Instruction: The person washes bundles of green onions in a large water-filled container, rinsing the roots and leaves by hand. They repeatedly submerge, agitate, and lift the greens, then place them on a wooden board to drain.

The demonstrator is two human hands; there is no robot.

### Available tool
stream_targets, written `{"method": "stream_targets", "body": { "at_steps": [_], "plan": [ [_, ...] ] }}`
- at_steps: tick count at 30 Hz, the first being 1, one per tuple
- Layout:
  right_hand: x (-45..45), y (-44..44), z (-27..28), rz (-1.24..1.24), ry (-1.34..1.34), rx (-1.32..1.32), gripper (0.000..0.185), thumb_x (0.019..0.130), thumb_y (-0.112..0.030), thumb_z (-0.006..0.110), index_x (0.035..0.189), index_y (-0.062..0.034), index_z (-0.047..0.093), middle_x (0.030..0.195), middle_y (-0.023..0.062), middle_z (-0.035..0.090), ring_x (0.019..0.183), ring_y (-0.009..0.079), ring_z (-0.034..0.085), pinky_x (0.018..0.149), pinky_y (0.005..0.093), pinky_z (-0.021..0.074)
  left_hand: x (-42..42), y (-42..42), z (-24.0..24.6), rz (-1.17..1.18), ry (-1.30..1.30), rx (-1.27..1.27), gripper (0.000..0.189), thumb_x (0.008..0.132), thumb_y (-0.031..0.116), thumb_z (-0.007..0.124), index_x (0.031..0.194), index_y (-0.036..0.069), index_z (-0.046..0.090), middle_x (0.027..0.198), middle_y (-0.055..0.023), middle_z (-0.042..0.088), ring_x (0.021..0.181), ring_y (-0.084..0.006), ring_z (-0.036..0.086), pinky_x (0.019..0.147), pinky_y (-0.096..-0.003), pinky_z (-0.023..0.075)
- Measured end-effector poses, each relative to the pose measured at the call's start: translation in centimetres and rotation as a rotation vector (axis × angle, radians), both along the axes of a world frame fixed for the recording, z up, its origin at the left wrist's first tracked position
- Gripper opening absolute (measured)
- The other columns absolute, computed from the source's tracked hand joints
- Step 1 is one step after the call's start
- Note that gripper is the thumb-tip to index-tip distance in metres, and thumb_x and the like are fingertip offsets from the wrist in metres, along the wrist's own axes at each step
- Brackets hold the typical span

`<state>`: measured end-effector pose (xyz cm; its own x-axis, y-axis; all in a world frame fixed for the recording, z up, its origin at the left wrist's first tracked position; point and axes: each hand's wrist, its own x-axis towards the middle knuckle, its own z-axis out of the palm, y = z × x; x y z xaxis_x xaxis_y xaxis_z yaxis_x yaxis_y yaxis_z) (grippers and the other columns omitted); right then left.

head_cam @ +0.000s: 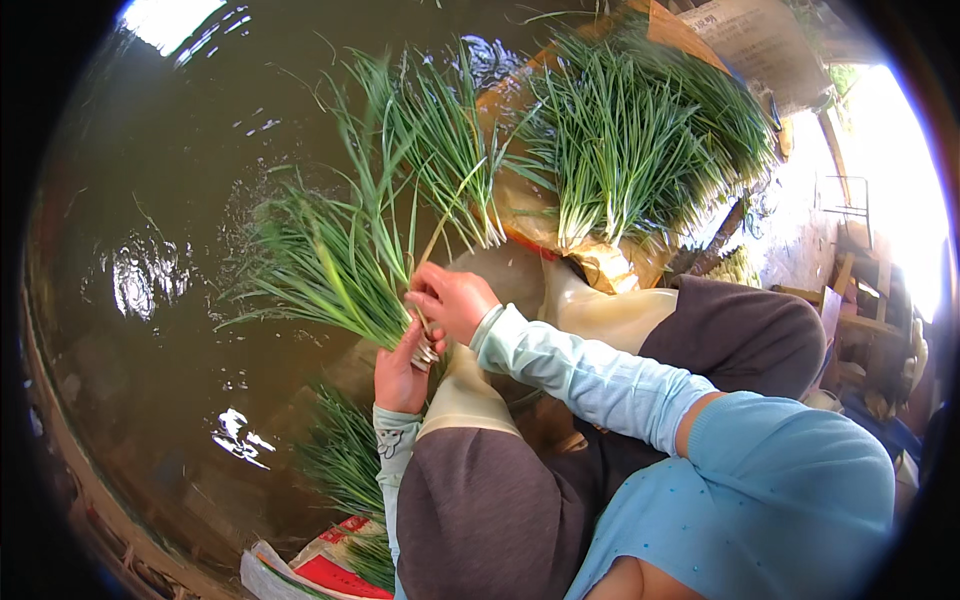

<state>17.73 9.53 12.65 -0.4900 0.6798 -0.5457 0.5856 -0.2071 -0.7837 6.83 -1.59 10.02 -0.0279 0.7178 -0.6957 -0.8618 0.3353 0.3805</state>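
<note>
My left hand (401,377) grips a bunch of garlic chives (341,274) around its pale stem ends. The long green leaves fan out up and to the left over brown water. My right hand (456,300) is at the bunch's upper side, its thumb and fingers pinched on a few leaves, one of them yellowish. Just beyond my hands lies a smaller loose bunch of chives (450,154), its white ends towards me. A large pile of chives (622,142) rests on an orange-brown plastic sheet (525,202) at the upper right.
Brown, rippling water (172,195) spreads ahead and to the left, edged by a curved rim (90,480). More chives (341,442) lie beside my left leg, near a red and white printed sack (337,570). A printed sack (757,52) and wooden furniture (870,315) stand to the right.
</note>
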Motion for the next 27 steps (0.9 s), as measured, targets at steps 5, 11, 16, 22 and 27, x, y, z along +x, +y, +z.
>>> {"method": "stream_targets", "body": {
  "at_steps": [5,11,16,22,27],
  "plan": [
    [5.0,-0.7,-4.4,0.13,-0.262,0.314,0.023,0.089,-0.029,0.054,0.1,-0.0081,0.053,0.081,0.0187,0.065,0.075,0.0375,0.063,0.069,0.0461,0.0497,-0.9,-1.0,-1.9,-0.014,0.065,-0.065,0.023,0.092,0.013,0.057,0.111,0.001,0.055,0.088,-0.008,0.06,0.07,-0.0122,0.054,0.06,-0.0244,0.0452],
    [10.4,2.8,-6.7,0.826,-0.825,0.162,0.026,0.086,-0.032,0.056,0.098,-0.0098,0.06,0.088,0.018,0.067,0.084,0.0368,0.064,0.073,0.047,0.0499,-3.6,0.9,-0.1,0.051,-0.162,0.041,0.031,0.094,0.014,0.053,0.118,-0.005,0.049,0.077,-0.0015,0.05,0.06,-0.0065,0.045,0.054,-0.0193,0.0385],
    [7.1,7.3,-7.1,0.006,-0.652,0.47,0.03,0.083,-0.039,0.06,0.092,-0.0109,0.061,0.079,0.0152,0.066,0.078,0.0336,0.064,0.069,0.0436,0.0497,-6.3,1.4,5.9,0.384,-0.448,0.476,0.024,0.097,0.007,0.042,0.118,-0.002,0.038,0.07,-0.005,0.046,0.055,-0.0118,0.046,0.051,-0.0229,0.0425],
    [6.7,9.2,-7.9,-0.219,-0.406,0.486,0.025,0.082,-0.031,0.061,0.089,-0.0076,0.065,0.079,0.013,0.064,0.073,0.0317,0.061,0.068,0.0371,0.0487,-7.3,2.0,7.2,0.458,-0.164,0.63,0.03,0.096,0.006,0.043,0.124,0.001,0.035,0.075,-0.0024,0.045,0.062,-0.0102,0.045,0.054,-0.0234,0.0423],
    [9.2,9.4,-8.9,-0.461,-0.201,0.621,0.024,0.08,-0.024,0.067,0.094,-0.0038,0.065,0.079,0.0109,0.064,0.073,0.027,0.061,0.07,0.0333,0.0487,-3.5,3.8,2.0,0.201,-0.063,0.289,0.032,0.09,0.006,0.053,0.121,0.002,0.045,0.088,-0.0038,0.05,0.074,-0.0126,0.046,0.067,-0.0264,0.0426]
  ]
}}
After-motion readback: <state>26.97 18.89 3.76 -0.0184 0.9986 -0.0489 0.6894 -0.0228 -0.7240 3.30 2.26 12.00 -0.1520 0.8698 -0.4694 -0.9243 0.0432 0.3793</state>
